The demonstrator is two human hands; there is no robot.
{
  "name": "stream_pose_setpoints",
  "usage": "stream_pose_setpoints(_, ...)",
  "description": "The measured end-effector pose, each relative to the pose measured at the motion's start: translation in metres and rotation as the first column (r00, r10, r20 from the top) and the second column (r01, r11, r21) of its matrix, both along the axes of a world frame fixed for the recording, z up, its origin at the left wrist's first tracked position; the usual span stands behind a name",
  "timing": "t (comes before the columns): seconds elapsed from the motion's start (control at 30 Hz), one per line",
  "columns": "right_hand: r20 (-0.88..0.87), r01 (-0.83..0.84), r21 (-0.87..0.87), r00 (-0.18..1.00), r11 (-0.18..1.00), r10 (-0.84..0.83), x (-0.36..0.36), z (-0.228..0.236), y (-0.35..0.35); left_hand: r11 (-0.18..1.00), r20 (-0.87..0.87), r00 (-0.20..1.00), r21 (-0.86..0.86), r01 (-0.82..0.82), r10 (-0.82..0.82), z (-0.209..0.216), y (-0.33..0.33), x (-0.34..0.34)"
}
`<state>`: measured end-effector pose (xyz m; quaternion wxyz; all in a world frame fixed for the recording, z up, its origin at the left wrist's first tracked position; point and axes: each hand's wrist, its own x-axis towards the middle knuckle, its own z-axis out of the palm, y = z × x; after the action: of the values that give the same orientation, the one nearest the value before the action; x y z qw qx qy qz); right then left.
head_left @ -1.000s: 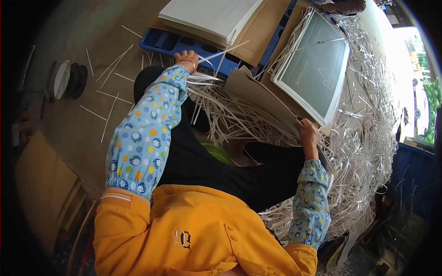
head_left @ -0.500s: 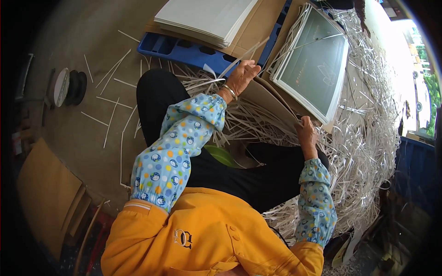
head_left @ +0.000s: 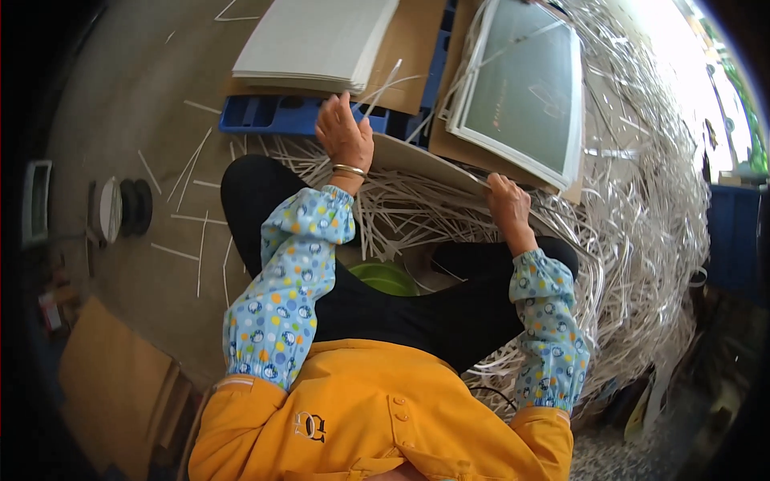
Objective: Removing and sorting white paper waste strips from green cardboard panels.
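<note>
My left hand (head_left: 345, 135), a bracelet at its wrist, has its fingers stretched out and holds nothing that I can see. It is at the near edge of a stack of white sheets (head_left: 313, 40); whether the fingertips touch it, I cannot tell. My right hand (head_left: 508, 204) has its fingers curled over the edge of a grey-brown cardboard sheet (head_left: 417, 163), which leans between my knees and the pallet. Beyond the right hand lies a stack of white-bordered panels, its top panel (head_left: 525, 88) grey-green. Loose white strips (head_left: 385, 86) stick up right of my left hand.
The white stack rests on brown cardboard (head_left: 417, 56) over a blue plastic pallet (head_left: 273, 115). A big heap of white trimmed strips (head_left: 634, 264) spreads along the right. Something green and round (head_left: 383, 278) sits between my legs. Cardboard pieces (head_left: 112, 377) stand at lower left.
My left hand has moved left from the cardboard sheet's top edge to the white stack, its fingers now stretched out. My right hand keeps hold of the cardboard. The whole view has shifted slightly.
</note>
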<state>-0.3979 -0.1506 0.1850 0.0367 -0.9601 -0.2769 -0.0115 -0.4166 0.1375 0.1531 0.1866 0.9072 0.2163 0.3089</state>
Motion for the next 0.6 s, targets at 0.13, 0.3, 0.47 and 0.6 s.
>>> stream_pose_setpoints(0.13, -0.092, 0.048, -0.027, 0.994, 0.998, -0.050, 0.001, -0.003, -0.003, 0.794, 0.073, 0.791, 0.041, 0.606, -0.607, 0.042, -0.062, 0.008)
stream_pose_setpoints(0.3, -0.017, 0.065, 0.035, 0.998, 0.997, -0.065, 0.007, 0.002, -0.024, 0.510, -0.528, 0.426, -0.016, 0.860, -0.735, 0.024, -0.137, 0.014)
stream_pose_setpoints(0.47, -0.152, 0.215, -0.199, 0.957, 0.956, -0.247, 0.021, 0.026, -0.126, 0.539, -0.367, 0.531, 0.091, 0.837, -0.763, -0.002, -0.134, 0.029)
stream_pose_setpoints(0.6, -0.102, 0.431, -0.318, 0.870, 0.844, -0.483, 0.014, 0.042, -0.207, 0.555, -0.387, 0.544, 0.095, 0.826, -0.744, 0.001, -0.145, 0.039)
